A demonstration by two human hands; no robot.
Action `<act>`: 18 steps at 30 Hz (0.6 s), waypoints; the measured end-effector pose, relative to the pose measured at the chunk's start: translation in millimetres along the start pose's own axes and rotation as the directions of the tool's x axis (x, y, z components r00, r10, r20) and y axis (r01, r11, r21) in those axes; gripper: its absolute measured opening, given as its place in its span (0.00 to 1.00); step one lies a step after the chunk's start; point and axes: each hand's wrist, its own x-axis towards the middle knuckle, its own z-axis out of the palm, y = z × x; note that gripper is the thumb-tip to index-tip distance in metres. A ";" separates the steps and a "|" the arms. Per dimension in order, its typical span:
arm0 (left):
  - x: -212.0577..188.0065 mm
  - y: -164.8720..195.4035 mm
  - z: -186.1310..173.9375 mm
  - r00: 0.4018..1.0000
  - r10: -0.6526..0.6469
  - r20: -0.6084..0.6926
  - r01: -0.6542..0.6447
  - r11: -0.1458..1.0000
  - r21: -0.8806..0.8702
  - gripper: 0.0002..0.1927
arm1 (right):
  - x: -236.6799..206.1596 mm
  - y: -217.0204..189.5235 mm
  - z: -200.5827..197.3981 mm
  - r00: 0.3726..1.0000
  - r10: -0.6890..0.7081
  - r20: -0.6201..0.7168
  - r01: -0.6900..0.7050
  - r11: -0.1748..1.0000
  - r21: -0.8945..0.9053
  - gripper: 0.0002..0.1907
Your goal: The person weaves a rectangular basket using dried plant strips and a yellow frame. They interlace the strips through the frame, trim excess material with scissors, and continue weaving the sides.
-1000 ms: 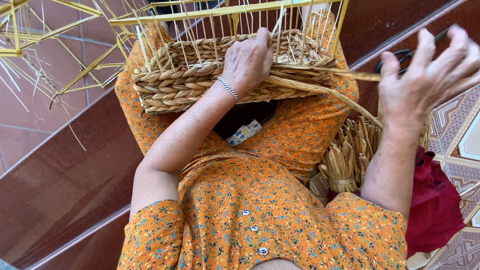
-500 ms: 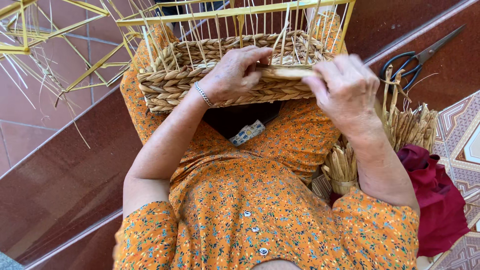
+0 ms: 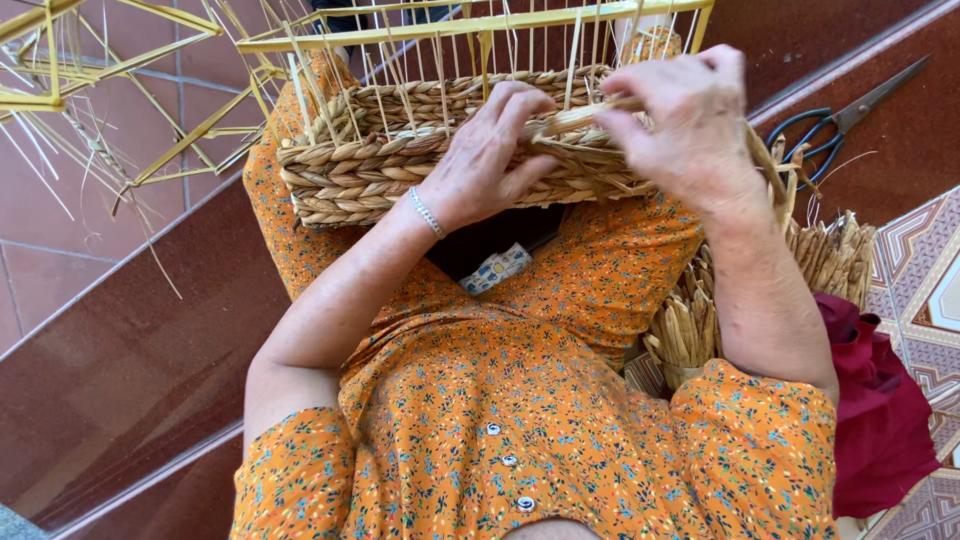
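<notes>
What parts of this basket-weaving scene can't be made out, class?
Head view:
- basket: top of its yellow frame cut off by the upper edge.
- straw strand: its end hidden under the right hand.
- left hand palm: faces away.
- scissors: one loop behind straw.

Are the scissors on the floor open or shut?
Shut. The scissors lie on the floor with both blades together as one point and handle loops side by side.

The half-woven basket (image 3: 400,160) is coarse, matt braided straw, its uprights thin stiff reeds; the frame (image 3: 470,25) above it looks like smooth yellow painted rod; the dress (image 3: 560,430) is soft printed cotton-like cloth with pearly buttons; the scissors (image 3: 835,125) show dull metal blades and glossy dark plastic handles; the floor (image 3: 120,370) is polished, glossy red-brown stone; the red cloth (image 3: 880,420) is matt.
</notes>
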 end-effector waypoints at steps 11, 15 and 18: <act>-10.8 -30.5 23.1 0.996 -0.060 0.067 0.047 0.983 0.177 0.08 | -17.6 8.1 70.2 0.997 0.074 -0.002 -0.073 0.982 -0.172 0.21; 7.7 -37.7 30.1 0.983 -0.176 -0.050 0.180 0.978 0.104 0.11 | -33.1 4.0 59.8 0.983 0.181 0.015 -0.182 0.981 0.069 0.19; 12.1 -38.7 34.2 0.969 -0.057 -0.241 0.079 0.994 0.081 0.22 | -39.6 -5.5 50.2 0.981 0.052 -0.189 -0.080 0.986 -0.143 0.20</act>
